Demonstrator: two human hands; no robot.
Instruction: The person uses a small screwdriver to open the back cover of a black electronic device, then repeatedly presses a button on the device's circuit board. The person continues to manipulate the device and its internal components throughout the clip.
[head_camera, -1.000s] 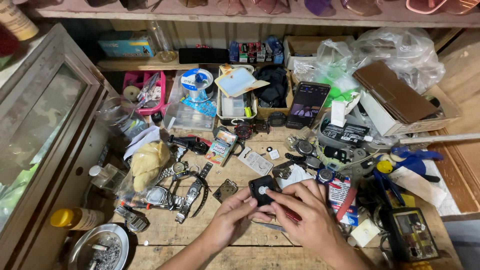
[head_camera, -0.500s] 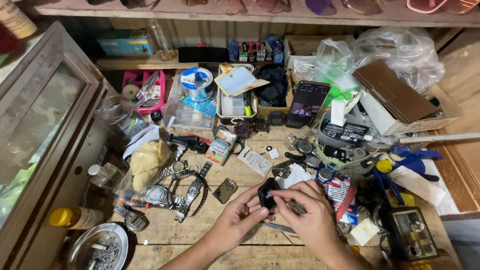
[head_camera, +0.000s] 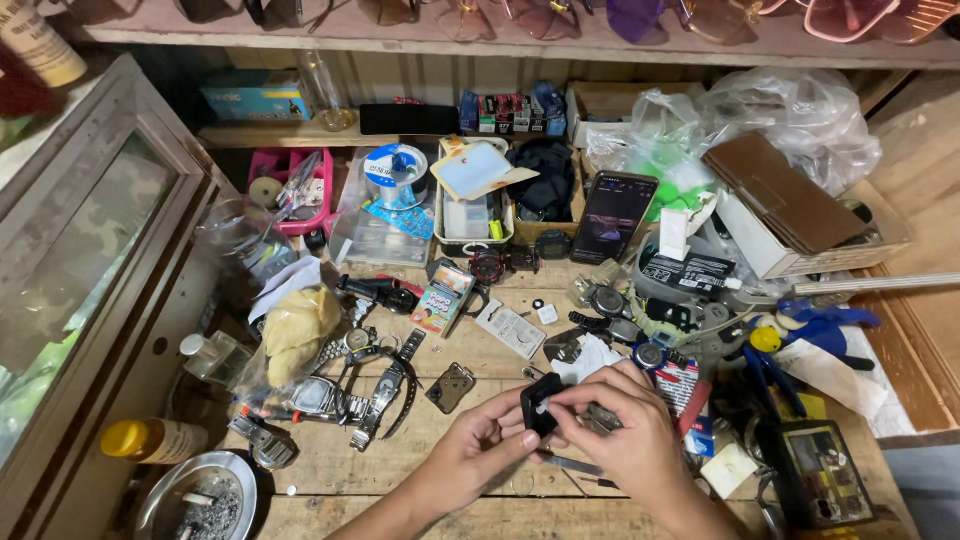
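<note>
Head view: one camera looking down on a cluttered wooden surface (head_camera: 500, 350) under a shelf.
Left hand (head_camera: 480, 450): fingers closed on the lower left edge of a small black watch case (head_camera: 541, 402), thumb pressed beside it.
Right hand (head_camera: 620, 435): fingers curled over the case from the right, fingertip on a small pale spot on its face; a thin metal tool seems to lie under this hand, but I cannot tell whether it is held.
Hands together: both meet on the case, touching each other, low in the middle of the view.
Watch case: held just above the surface, tilted toward the camera, between the two hands.
Near left: a square metal watch body (head_camera: 450, 387) lies flat just beside the left hand; farther left, a cluster of metal-band wristwatches (head_camera: 350, 390).
Left edge: a yellow cloth (head_camera: 298, 330), a yellow-capped bottle (head_camera: 150, 440) and a metal ashtray (head_camera: 195, 495).
Behind: a dark smartphone (head_camera: 612, 215) leans upright; a pink tray (head_camera: 290, 190) sits well apart.
Right: blue-handled pliers (head_camera: 790, 340) among loose parts.
</note>
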